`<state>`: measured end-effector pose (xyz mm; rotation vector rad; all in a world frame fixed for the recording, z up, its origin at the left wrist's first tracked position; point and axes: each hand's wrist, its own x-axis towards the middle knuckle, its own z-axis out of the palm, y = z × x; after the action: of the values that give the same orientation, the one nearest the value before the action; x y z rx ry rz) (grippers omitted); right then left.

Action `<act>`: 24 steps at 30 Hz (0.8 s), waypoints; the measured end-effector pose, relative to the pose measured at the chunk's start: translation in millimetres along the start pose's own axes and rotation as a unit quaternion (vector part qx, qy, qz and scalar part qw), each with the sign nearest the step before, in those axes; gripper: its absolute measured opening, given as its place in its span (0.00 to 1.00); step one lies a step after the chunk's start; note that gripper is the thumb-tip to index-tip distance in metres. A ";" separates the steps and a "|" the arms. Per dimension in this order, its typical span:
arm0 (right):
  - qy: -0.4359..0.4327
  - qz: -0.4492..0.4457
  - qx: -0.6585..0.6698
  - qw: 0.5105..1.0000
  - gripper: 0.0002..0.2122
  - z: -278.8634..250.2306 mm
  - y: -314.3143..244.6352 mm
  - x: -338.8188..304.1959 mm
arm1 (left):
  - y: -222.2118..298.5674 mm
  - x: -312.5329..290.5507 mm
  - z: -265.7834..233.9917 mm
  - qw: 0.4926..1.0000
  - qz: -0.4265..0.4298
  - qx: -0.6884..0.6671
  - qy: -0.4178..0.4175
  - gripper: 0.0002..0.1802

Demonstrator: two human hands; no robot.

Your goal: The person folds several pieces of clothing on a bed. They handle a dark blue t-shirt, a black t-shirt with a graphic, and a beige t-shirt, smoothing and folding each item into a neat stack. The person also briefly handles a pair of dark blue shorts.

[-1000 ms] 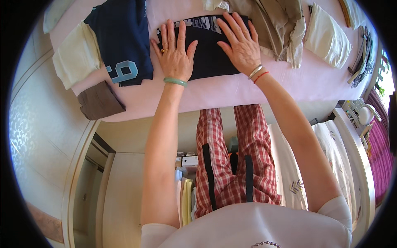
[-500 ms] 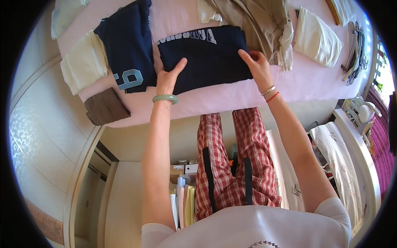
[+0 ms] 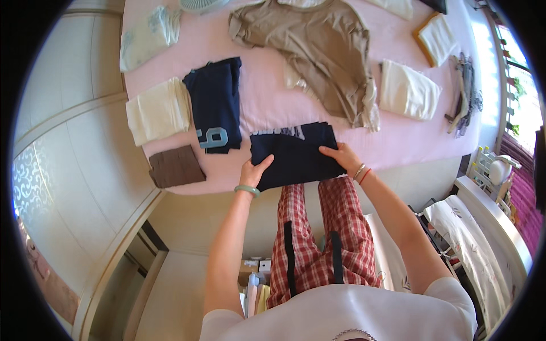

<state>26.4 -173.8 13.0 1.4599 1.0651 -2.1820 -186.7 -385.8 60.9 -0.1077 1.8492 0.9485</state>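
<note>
A folded dark navy garment (image 3: 298,158) with pale lettering along its far edge is between my two hands at the near edge of the bed. My left hand (image 3: 257,171) grips its left side, thumb on top and fingers mostly hidden beneath. On the right side, my right hand (image 3: 341,158) holds it the same way. Left of it lies another folded navy garment (image 3: 216,99) with a light-blue figure near its lower end. Beyond my right hand a tan long-sleeved top (image 3: 318,51) is spread out, with some whitish cloth partly under it.
Folded cream cloth (image 3: 159,118), a brown folded piece (image 3: 177,166) and a pale patterned one (image 3: 151,38) lie at left on the pink bedsheet (image 3: 267,96). White folded cloth (image 3: 409,91) and dark straps (image 3: 465,94) lie right. A fan (image 3: 202,4) stands at the far edge.
My hands have drawn the folded navy garment toward me, to the bed's near edge. The view has shifted and takes in more of the bed's far side, including the fan.
</note>
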 end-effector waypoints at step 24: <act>-0.034 -0.077 0.056 0.995 0.16 -102.1 -64.2 -37.6 | 47.6 -18.1 108.0 0.986 0.008 -0.162 -0.024 0.26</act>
<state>70.9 -62.1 51.7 1.3797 1.0809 -2.4158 -120.1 -289.1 82.8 -0.2666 1.6419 1.2472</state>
